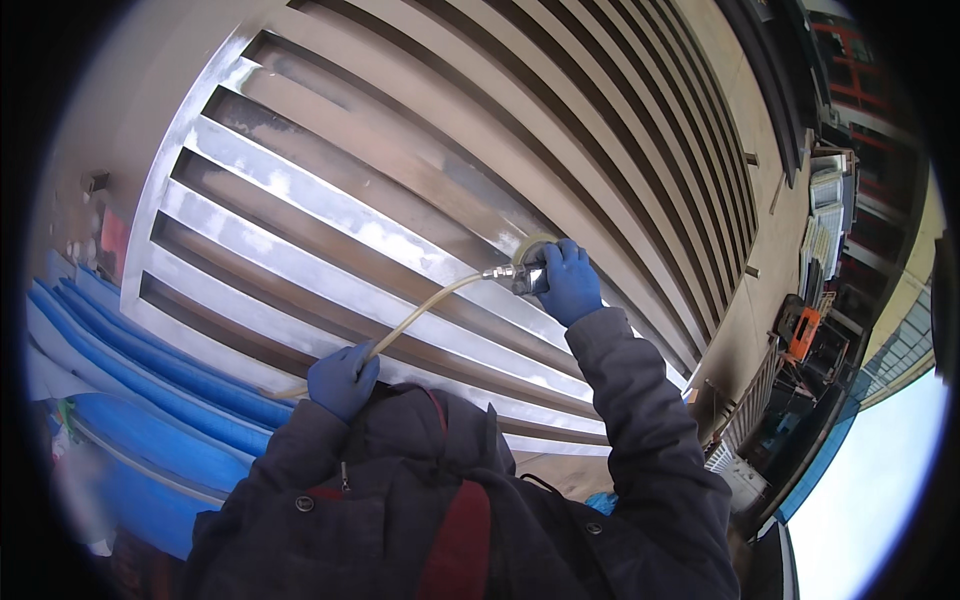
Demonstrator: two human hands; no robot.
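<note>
Gloved in blue, my right hand (570,284) is closed round a small air sander (530,279) with a pale round pad. The pad lies against one slat of a large slatted metal panel (300,197). A yellowish air hose (428,305) runs from the sander's metal fitting down to the left. My left hand (343,381), also in a blue glove, is closed round this hose near my chest. Slats on the near left side look bright and bare in patches, while those farther up are brown. The fingertips of my right hand are partly hidden behind the tool.
Blue curved sheets or padding (160,440) lie at the lower left beside the panel. An orange machine (803,332) stands off to the right, with stacked pale panels (826,215) beyond it. Dark recessed gaps separate the slats.
</note>
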